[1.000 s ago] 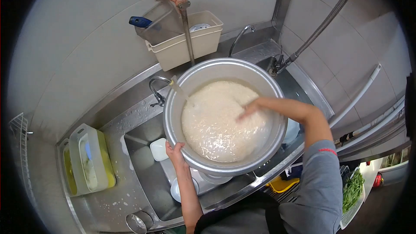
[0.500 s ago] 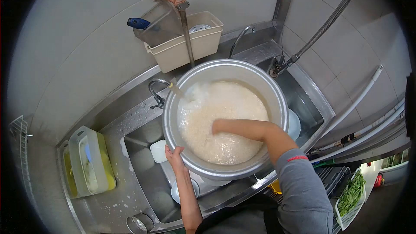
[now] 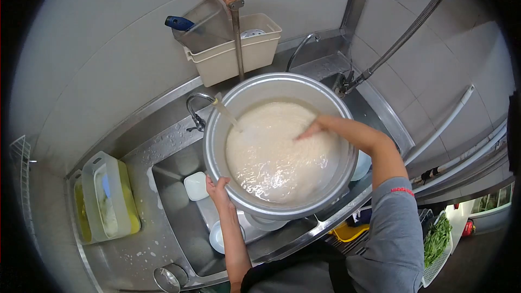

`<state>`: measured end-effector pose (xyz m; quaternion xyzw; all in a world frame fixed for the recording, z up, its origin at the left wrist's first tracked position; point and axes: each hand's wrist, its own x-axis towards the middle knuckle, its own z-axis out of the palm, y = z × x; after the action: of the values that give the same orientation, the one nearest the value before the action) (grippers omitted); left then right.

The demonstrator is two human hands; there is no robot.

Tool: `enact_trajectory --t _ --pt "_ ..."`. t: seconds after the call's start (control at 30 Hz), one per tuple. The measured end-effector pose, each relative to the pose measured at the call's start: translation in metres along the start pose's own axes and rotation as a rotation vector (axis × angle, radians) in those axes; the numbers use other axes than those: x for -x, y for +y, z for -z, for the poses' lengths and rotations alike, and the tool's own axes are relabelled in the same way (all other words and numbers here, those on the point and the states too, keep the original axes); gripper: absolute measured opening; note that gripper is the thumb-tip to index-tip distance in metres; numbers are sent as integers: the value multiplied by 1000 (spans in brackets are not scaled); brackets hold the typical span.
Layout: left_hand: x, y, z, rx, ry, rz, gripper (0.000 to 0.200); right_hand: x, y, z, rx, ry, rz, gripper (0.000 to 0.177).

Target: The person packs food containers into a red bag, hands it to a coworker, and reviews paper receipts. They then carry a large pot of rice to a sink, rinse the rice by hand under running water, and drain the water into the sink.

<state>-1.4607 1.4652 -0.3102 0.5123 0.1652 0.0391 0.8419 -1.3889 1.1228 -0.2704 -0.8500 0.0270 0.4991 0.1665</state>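
A large round metal pot (image 3: 347,184) sits over the sink, holding pale grains under cloudy water (image 3: 271,152). Water runs into it from a tube on the left faucet (image 3: 198,109). My left hand (image 3: 220,189) grips the pot's rim at the lower left. At the right inside of the pot, my right hand (image 3: 310,130) touches the water surface, its blurred fingers partly under it and pointing left; whether they are spread or closed is not clear.
Behind the pot stand beige bins (image 3: 233,57) and a second faucet (image 3: 302,49). A container with yellow liquid (image 3: 116,201) is at the left, a metal cup (image 3: 170,278) at the bottom. White bowls (image 3: 196,186) lie in the sink. Greens (image 3: 437,241) fill a basket at the right.
My right hand has moved right and up, and its fingers have come partly out of the water. The water looks cloudier and covers more of the grains. My left hand stays on the rim.
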Motion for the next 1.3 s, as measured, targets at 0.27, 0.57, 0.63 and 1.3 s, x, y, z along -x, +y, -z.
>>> enact_trajectory --t 0.27,0.57,0.63,1.3 --pt "1 1 1 27 -7 18 34 -23 -61 -136 518 -203 591 47" --pt "0 -2 5 41 3 21 36 -177 -100 -98 590 180 426 42" --pt "-1 -3 5 44 3 27 37 -171 -98 -61 540 250 293 46" --pt "7 9 -13 69 -13 13 33 -19 -25 -141 882 -37 582 55"
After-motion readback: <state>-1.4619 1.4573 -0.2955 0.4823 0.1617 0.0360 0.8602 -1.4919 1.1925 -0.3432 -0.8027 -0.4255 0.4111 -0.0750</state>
